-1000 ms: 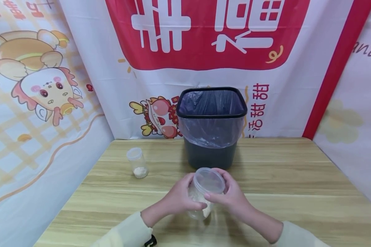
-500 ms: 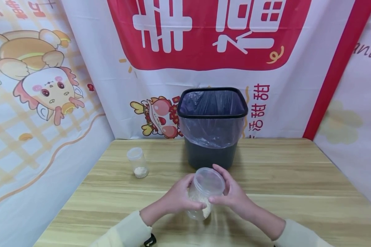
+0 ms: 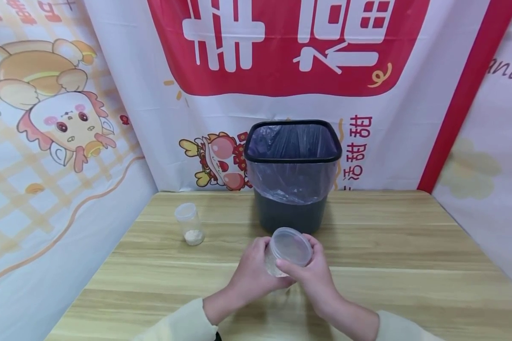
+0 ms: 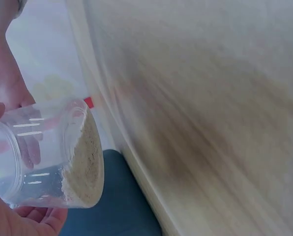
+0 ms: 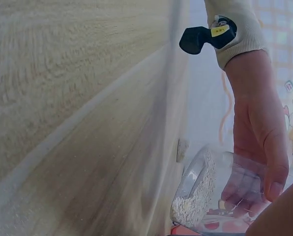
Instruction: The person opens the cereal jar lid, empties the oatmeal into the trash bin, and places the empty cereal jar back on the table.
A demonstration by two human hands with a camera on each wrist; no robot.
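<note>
Between both hands is a clear plastic jar (image 4: 48,147) with a translucent lid (image 3: 291,247). Off-white powder (image 4: 85,169) lies in its lower end. My left hand (image 3: 255,272) grips the jar's side, fingers wrapped round the body. My right hand (image 3: 313,272) holds it at the lid, its thumb lying over the lid's near edge. In the left wrist view the jar is tilted, its base raised off the wooden table (image 3: 392,265). My hands hide much of the jar's body in the head view.
A smaller clear jar (image 3: 188,223) with a little white powder stands at the left of the table. Behind my hands is a dark bin (image 3: 292,213) lined with a translucent bag. Printed cloth (image 3: 166,118) hangs behind and at both sides.
The jar has risen off the table and tilted slightly. My left hand has turned further round its body, and my right thumb has moved left across the lid's edge.
</note>
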